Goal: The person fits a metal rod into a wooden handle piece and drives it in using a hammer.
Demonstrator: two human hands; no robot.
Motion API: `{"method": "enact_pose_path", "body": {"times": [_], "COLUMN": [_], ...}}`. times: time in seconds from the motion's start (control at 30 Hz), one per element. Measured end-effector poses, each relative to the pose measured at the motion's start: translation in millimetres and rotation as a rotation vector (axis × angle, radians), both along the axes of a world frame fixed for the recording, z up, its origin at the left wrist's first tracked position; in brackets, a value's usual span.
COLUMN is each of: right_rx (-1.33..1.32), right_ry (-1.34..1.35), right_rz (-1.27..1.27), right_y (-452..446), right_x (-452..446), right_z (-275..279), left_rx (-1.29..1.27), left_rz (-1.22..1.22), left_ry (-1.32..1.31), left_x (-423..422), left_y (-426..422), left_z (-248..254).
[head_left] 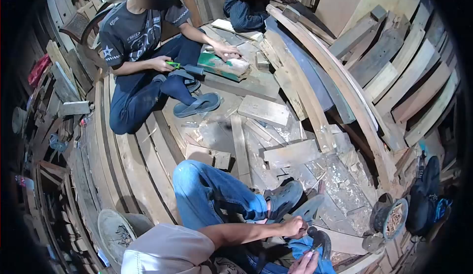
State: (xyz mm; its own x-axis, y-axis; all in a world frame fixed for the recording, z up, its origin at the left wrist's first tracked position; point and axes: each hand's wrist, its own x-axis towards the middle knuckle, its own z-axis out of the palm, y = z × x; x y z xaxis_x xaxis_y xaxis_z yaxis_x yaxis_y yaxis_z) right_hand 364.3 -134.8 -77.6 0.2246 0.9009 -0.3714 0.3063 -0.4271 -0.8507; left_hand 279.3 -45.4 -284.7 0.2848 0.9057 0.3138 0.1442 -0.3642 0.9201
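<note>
My left hand (295, 227), at the end of a bent arm in a light sleeve, is closed round the handle of a hammer (322, 243). The dark hammer head lies just above my lap, close to blue cloth. Below it at the bottom edge, my right hand (304, 263) is partly cut off. Its fingers pinch a small, thin, pale thing too small to name, near the hammer head. A wooden board (342, 243) lies just right of the hammer. My jeans (212, 190) and dark clog (283, 198) are above my hands.
A bucket (109, 224) with small dark pieces stands left; a container (395, 220) of wood bits stands right. Opposite sits a person (140, 42) holding a green-handled tool, one hand on a green-marked block (221, 66). Another person (246, 3) sits behind. Planks (359, 96) lean right.
</note>
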Motion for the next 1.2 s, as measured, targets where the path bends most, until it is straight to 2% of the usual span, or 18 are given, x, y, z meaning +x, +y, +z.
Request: {"method": "enact_pose_path", "body": {"times": [0.17, 0.23, 0.3, 0.37, 0.43, 0.5, 0.6, 0.63, 0.67, 0.7, 0.77, 0.83, 0.9, 0.93, 0.97, 1.07, 1.13, 1.2], "right_rx": [-0.086, -0.266, -0.263, -0.162, -0.187, -0.103, -0.158, -0.184, 0.06, 0.07, -0.132, -0.115, -0.12, -0.056, -0.056, -0.159, -0.203, -0.19], "right_ry": [-0.07, -0.087, -0.124, -0.242, -0.243, -0.24, -0.216, -0.206, -0.193, -0.195, -0.038, -0.032, -0.061, -0.077, 0.242, 0.283, 0.294, 0.263], "right_rz": [0.083, -0.009, 0.031, 0.195, 0.22, 0.11, 0.131, 0.141, 0.112, 0.112, 0.043, 0.059, 0.082, 0.11, 0.03, -0.03, -0.091, -0.072], "right_y": [6.7, 12.3, 13.6, 16.5, 20.9, 14.7, 11.2, 12.3, 9.8, 10.4, 7.5, 8.7, 11.6, 9.1, -3.9, 0.4, -6.0, 1.5], "right_x": [-8.8, -15.9, -15.4, -11.5, -17.0, -17.1, -9.5, -9.3, -16.7, -15.8, -11.5, -9.5, -9.0, -0.8, 20.0, 4.8, 4.2, 0.2], "right_z": [20.8, 40.9, 39.4, 37.0, 46.0, 47.1, 36.5, 32.8, 26.2, 24.9, 21.9, 23.8, 26.6, 13.2, -39.8, -14.6, -20.2, -10.8], "left_rx": [-0.015, -0.064, -0.046, 0.025, 0.045, 0.006, -0.303, -0.296, -0.194, -0.091, -0.157, -0.195, -0.221, -0.184, -0.161, 0.083, 0.206, 0.094], "left_rz": [-0.072, -0.059, -0.072, 0.045, -0.091, -0.056, -0.185, -0.184, -0.184, -0.182, -0.162, -0.183, -0.222, -0.121, -0.034, -0.105, -0.051, -0.041], "left_ry": [-0.148, 0.003, -0.092, -0.034, -0.154, -0.053, 0.076, 0.078, 0.032, -0.015, -0.064, 0.108, 0.031, 0.041, 0.043, 0.109, -0.091, -0.068], "left_x": [-1.6, -8.0, -3.8, 2.7, -1.9, -6.9, -6.0, -8.3, -12.0, -15.6, -8.6, -9.5, -11.7, -11.1, -7.0, -18.3, -13.8, -17.1], "left_y": [5.2, 1.1, 3.4, 1.7, 6.2, 4.1, 6.3, 5.8, 3.9, 6.6, 5.6, 5.0, 10.0, 8.4, 2.1, 8.5, 13.8, 15.8], "left_z": [0.9, 9.8, 7.5, -6.4, -1.3, 4.6, 15.2, 11.0, 6.2, 10.4, -5.0, -1.5, 0.2, -1.5, -4.4, 0.4, -2.0, 8.2]}}
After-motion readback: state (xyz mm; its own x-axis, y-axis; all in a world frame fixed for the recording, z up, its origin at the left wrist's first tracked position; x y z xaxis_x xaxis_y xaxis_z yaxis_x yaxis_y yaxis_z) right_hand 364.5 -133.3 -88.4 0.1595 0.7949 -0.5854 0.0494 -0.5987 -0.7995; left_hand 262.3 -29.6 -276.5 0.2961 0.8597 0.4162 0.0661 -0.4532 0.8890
